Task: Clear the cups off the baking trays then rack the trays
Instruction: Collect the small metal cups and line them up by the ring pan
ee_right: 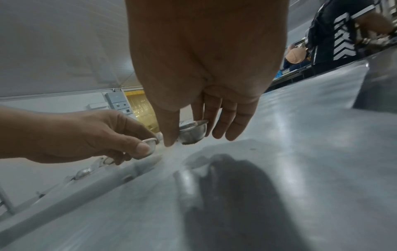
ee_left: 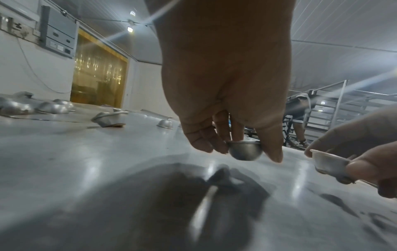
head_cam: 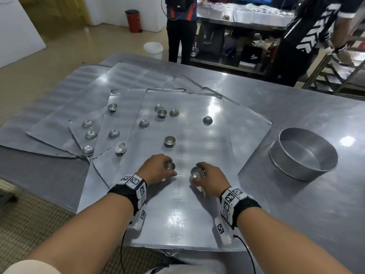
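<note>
Left grip: the left hand [head_cam: 156, 168] is curled down over a small metal cup [ee_left: 244, 150], thumb on one side and fingers [ee_left: 219, 134] on the other, pinching it by the rim. The wrist view shows the cup mouth-up and just clear of the sheet, or barely touching; I cannot tell which.

Right grip: the right hand [head_cam: 212, 177] pinches a second cup [head_cam: 197, 172] between thumb and fingers, tilted so its mouth faces partly toward the head camera. Holding by the rim looks like the easy way to lift such a shallow, slippery shape.

Both hands at once: one cup per hand, side by side near the front of the top baking tray [head_cam: 227, 155], probably to halve the trips.

Remaining cups: still scattered. One upright cup [head_cam: 169, 141] sits just beyond the left hand, a cluster of three [head_cam: 165, 111] lies further back, a lone one [head_cam: 207, 120] to the right, and several inverted ones [head_cam: 88, 150] rest on the lower trays to the left.

Trays: flat sheets fanned in a loose overlapping stack on the tabletop [head_cam: 306, 204]; they cannot be racked until every cup is off.

Likely destination: the round cake tin [head_cam: 304, 153] stands empty on the tabletop, right of the trays and nearest the right hand, so it seems meant as the collecting bin.

Rack: metal shelving [head_cam: 339, 76] shows at far right, beyond the tabletop.

Progress: early; most cups remain.
</note>
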The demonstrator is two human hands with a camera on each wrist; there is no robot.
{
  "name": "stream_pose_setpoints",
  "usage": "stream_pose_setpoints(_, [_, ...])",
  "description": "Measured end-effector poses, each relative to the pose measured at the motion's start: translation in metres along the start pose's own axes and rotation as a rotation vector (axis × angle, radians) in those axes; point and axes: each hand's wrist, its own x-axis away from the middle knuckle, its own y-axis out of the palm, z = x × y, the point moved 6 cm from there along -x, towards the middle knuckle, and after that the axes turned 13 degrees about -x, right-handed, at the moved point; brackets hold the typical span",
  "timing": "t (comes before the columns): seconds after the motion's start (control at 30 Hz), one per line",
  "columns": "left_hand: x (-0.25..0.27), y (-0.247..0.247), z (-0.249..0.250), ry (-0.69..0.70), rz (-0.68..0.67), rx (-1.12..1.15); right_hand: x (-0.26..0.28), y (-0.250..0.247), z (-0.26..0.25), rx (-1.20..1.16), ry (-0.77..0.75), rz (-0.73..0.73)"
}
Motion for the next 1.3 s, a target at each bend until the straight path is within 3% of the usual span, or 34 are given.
stream_pose_setpoints(0.37, [-0.02, 0.037, 0.154, 0.183, -0.055, -0.05, 0.073, -0.118, 0.096, -0.045, 0.163, 0.188])
stream_pose_setpoints(0.73, [-0.033, 0.107, 0.301, 0.402, -0.117, -0.101, 0.153, -0.194, 0.214, -0.115, 0.392, 0.355])
stream_pose_setpoints(1.1, [-0.053, 0.171, 0.361, 0.389, -0.201, -0.108, 0.17, -0.225, 0.278, -0.174, 0.516, 0.401])
stream_pose_setpoints(1.3, [-0.07, 0.187, 0.37, 0.332, -0.192, -0.05, 0.14, -0.236, 0.288, -0.169, 0.451, 0.408])
